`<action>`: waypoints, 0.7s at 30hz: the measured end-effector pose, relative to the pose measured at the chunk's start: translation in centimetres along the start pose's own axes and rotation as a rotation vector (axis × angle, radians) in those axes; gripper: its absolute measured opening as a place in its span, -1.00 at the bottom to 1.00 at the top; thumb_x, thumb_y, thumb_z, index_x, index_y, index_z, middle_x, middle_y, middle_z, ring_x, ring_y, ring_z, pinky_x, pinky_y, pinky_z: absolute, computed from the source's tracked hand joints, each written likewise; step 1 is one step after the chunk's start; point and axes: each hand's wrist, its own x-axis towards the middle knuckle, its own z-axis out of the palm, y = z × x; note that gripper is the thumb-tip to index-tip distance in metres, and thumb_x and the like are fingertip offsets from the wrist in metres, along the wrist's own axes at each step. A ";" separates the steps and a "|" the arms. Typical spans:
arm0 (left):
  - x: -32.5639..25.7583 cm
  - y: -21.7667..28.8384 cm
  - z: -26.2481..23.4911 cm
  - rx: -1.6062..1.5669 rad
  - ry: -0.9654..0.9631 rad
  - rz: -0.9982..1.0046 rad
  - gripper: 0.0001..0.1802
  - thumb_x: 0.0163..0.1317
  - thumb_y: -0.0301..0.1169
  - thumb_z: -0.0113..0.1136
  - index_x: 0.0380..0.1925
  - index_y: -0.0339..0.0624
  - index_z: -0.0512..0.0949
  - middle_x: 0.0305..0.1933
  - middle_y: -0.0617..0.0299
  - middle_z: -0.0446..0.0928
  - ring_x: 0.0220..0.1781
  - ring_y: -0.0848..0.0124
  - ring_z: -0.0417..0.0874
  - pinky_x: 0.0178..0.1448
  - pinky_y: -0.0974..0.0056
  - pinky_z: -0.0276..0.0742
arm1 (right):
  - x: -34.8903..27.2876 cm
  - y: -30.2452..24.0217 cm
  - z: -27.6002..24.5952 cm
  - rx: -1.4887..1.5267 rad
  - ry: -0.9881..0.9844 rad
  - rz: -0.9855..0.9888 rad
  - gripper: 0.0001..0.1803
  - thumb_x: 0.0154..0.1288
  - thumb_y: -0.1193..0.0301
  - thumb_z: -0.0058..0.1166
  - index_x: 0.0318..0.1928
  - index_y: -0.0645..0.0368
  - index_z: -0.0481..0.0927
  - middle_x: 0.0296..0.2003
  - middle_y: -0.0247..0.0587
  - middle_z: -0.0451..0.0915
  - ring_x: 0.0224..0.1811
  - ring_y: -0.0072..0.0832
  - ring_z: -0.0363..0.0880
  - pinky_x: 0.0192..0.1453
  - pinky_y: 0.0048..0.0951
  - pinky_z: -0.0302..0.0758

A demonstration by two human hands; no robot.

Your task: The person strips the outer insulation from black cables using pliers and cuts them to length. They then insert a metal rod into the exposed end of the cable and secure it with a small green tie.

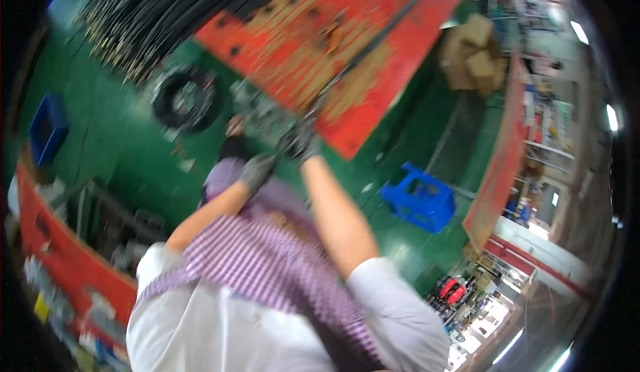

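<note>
Grey work gloves cover both my hands. My right hand [300, 143] is closed at the near corner of the red worn tabletop [353, 129], around the near end of a bundle of thin black cables [373, 44]. That bundle runs diagonally across the tabletop to its far edge. Lower and to the left, my left hand [258, 172] is in front of my purple checked apron [247, 255], its fingers drawn together toward the right hand. Blur hides whatever is between them. A large pile of black cables [180, 15] with brass-coloured tips overhangs the tabletop's left side.
A black cable coil [185, 99] lies on the green floor, left of clear plastic wrapping [261, 113]. A blue stool [421, 197] stands to the right, cardboard boxes [475, 55] behind it. At far left is a blue crate [48, 129]; a red-edged bench [73, 259] is at lower left.
</note>
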 end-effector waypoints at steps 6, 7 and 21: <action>1.0 1.8 -0.4 -0.887 0.103 -0.849 -0.79 0.02 -0.28 0.00 -0.43 -0.17 0.46 -0.62 0.29 0.40 -0.70 0.58 0.29 -0.71 0.48 0.12 | 1.0 -0.6 -0.1 -0.258 0.077 0.310 -0.58 0.06 -0.08 -0.24 -0.56 0.00 0.33 -0.73 -0.34 0.27 -0.72 -0.49 0.24 -0.63 -0.48 0.26; 1.0 2.2 -0.4 -0.876 0.123 -0.855 -0.79 0.01 -0.28 0.01 -0.43 -0.17 0.46 -0.61 0.29 0.40 -0.71 0.58 0.29 -0.72 0.48 0.12 | 1.7 0.2 -0.9 -0.230 0.084 0.336 -0.60 0.06 -0.06 -0.22 -0.55 0.01 0.35 -0.74 -0.33 0.28 -0.72 -0.48 0.25 -0.64 -0.46 0.26; 0.4 3.8 -5.3 -0.744 0.167 -0.716 -0.77 0.03 -0.33 0.05 -0.37 -0.25 0.51 -0.50 0.31 0.49 -0.49 0.56 0.41 -0.39 0.46 0.34 | -11.9 -3.2 -5.2 0.163 -0.167 0.748 -0.76 0.18 0.25 -0.19 -0.26 0.15 0.34 -0.54 -0.27 0.40 -0.57 -0.53 0.42 -0.48 -0.56 0.44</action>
